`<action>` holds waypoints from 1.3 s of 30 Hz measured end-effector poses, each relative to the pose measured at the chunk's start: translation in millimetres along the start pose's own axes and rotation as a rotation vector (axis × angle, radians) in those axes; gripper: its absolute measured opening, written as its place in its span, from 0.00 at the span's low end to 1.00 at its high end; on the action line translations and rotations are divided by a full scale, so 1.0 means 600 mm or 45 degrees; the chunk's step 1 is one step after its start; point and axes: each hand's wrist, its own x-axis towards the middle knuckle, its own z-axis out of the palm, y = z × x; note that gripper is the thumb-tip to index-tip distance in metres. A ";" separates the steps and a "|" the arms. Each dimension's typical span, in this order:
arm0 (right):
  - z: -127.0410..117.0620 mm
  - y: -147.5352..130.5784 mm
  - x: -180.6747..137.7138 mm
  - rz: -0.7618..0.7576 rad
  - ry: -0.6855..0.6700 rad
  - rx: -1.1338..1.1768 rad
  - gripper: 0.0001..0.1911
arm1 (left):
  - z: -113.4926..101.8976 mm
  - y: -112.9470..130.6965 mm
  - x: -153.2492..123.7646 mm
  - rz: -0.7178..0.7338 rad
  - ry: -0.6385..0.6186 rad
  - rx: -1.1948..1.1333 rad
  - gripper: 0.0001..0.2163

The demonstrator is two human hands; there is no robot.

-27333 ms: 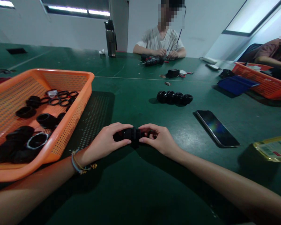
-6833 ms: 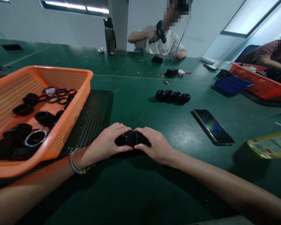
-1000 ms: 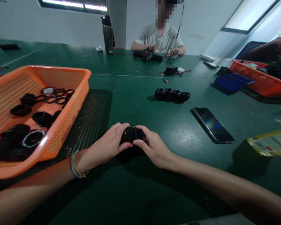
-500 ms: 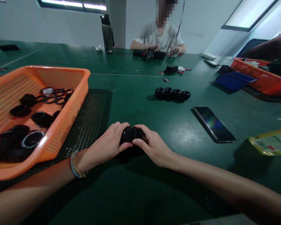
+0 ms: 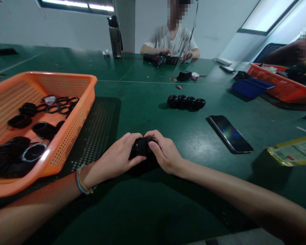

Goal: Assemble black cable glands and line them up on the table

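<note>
Between my two hands is a black ribbed cylindrical part (image 5: 142,147), low over the green table. My left hand (image 5: 121,153) is closed round its left end, thumb below and fingers over the top. Around the right end my right hand (image 5: 165,151) is closed too, its thumb lying across the front. The fingers hide much of the part, so its exact kind does not show. Farther off on the table, several similar black round parts (image 5: 186,102) stand in a row, touching one another.
An orange basket (image 5: 90,98) with black rings and fittings stands at left. To the right lie a phone (image 5: 231,133) and a yellow-edged pack (image 5: 294,151). A blue tray (image 5: 252,88) and a second orange basket (image 5: 285,90) are farther right. A co-worker (image 5: 172,41) sits opposite.
My right hand has turned round the part's right end, its thumb shifting up and right. My left hand keeps its grip. The whole view has shifted slightly.
</note>
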 end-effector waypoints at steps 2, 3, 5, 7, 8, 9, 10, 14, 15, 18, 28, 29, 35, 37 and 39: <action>0.003 0.001 0.003 -0.005 0.066 -0.046 0.15 | -0.002 -0.001 0.001 -0.003 -0.011 -0.043 0.17; 0.005 0.001 0.005 -0.009 0.108 -0.080 0.15 | -0.003 -0.002 0.001 -0.006 -0.021 -0.076 0.18; 0.010 0.002 0.011 -0.033 0.194 -0.161 0.14 | -0.007 -0.002 0.002 -0.018 -0.041 -0.169 0.17; 0.016 0.004 0.018 -0.074 0.265 -0.231 0.14 | -0.010 -0.002 0.003 -0.047 -0.028 -0.288 0.17; 0.019 0.005 0.023 -0.098 0.293 -0.258 0.13 | -0.011 -0.002 0.004 -0.083 0.000 -0.350 0.17; 0.023 0.006 0.028 -0.122 0.322 -0.286 0.13 | -0.011 -0.001 0.006 -0.142 0.040 -0.411 0.17; 0.026 0.007 0.033 -0.145 0.353 -0.313 0.13 | -0.010 0.000 0.008 -0.219 0.086 -0.476 0.18; 0.035 0.010 0.050 -0.252 0.483 -0.392 0.11 | -0.002 0.005 0.025 -0.567 0.214 -0.749 0.24; 0.036 0.011 0.052 -0.286 0.496 -0.406 0.11 | 0.000 0.006 0.030 -0.634 0.222 -0.797 0.25; 0.036 0.013 0.054 -0.370 0.503 -0.425 0.10 | 0.006 0.008 0.042 -0.766 0.237 -0.802 0.27; 0.044 -0.002 0.048 0.037 0.303 -0.220 0.13 | 0.011 0.016 0.042 -0.716 0.388 -0.162 0.21; 0.045 -0.003 0.048 0.064 0.296 -0.197 0.13 | 0.011 0.018 0.042 -0.699 0.383 -0.107 0.21; 0.047 -0.007 0.046 0.156 0.332 -0.099 0.10 | 0.013 0.021 0.041 -0.566 0.448 0.030 0.22; 0.048 -0.009 0.045 0.199 0.349 -0.044 0.09 | 0.013 0.020 0.039 -0.498 0.460 0.099 0.22; 0.048 -0.012 0.045 0.250 0.367 0.007 0.09 | 0.013 0.019 0.036 -0.426 0.463 0.174 0.22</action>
